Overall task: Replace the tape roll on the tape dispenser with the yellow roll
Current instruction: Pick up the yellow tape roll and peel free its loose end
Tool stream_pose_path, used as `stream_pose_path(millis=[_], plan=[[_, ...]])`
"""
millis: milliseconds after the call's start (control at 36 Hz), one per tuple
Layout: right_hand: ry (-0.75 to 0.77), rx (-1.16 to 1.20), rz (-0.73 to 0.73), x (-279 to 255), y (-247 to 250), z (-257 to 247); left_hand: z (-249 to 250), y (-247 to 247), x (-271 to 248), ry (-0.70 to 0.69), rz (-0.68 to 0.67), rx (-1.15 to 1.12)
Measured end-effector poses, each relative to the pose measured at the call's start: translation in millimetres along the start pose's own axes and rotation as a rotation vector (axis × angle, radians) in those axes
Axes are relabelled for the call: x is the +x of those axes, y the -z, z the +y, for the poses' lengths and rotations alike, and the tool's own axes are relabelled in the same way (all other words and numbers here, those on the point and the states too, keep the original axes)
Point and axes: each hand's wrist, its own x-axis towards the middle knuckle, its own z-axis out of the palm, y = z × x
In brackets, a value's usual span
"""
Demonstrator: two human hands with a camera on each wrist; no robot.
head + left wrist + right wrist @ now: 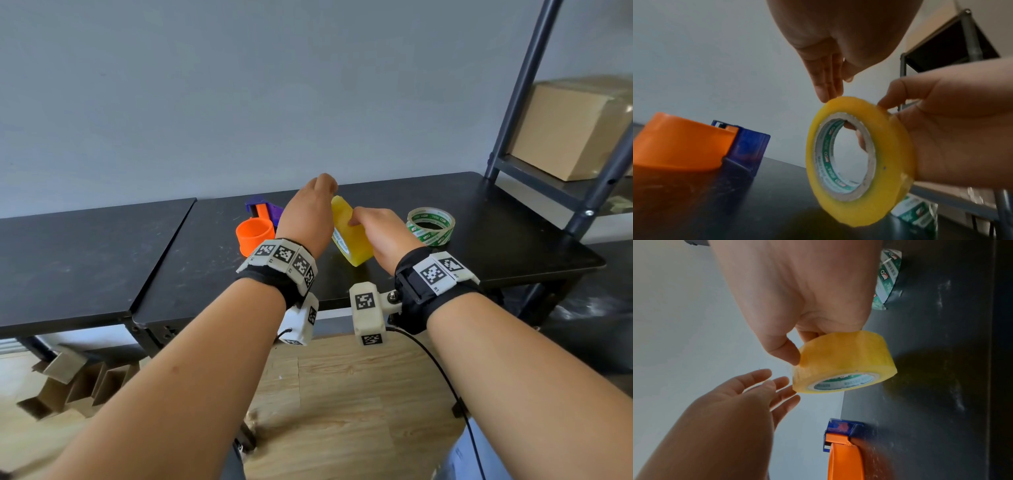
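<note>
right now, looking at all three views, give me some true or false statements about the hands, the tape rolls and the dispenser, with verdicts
1. The right hand holds the yellow roll above the table. True.
2. The left hand grips the yellow roll firmly. False: its fingers are straight, with only the fingertips at the roll's edge.
3. The yellow roll is already mounted on the tape dispenser. False: the roll is in the air, apart from the dispenser, which lies to its left.
4. A green-printed tape roll lies flat on the table to the right of the hands. True.
5. The dispenser is red and white. False: it is orange and blue.
</note>
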Motion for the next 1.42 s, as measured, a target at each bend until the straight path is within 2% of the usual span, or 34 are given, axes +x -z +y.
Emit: stream_pose_path(millis=[83, 194, 361, 639, 750, 916, 1194, 1416], plan=[[0.008, 0.017, -0.003, 1, 1, 1, 0, 2, 2, 0.072, 0.005, -0.13], [0.009, 0.029, -0.001, 3, 3, 2, -4, -4, 5, 0.073, -0.015, -0.173], [-0.001, 0.037, -0.005, 6, 5, 4, -9, -12, 5, -0.012, 0.016, -0.109], [-0.023, -0.018, -0.089, 10, 3, 5, 0, -7, 16, 0.061, -0.012, -0.05], [0.055, -0.028, -0.111, 6, 3, 11, 2, -9, 13, 0.025, -0.041, 0.033], [0.129, -0.088, -0.188, 0, 6, 19, -1, -8, 10, 0.046, -0.022, 0.084], [0.143, -0.013, -0.114, 5, 11, 19, 1, 1, 11, 0.045, -0.009, 0.105], [0.124, 0.031, -0.074, 9, 12, 17, 5, 6, 11, 0.083, -0.018, -0.001]])
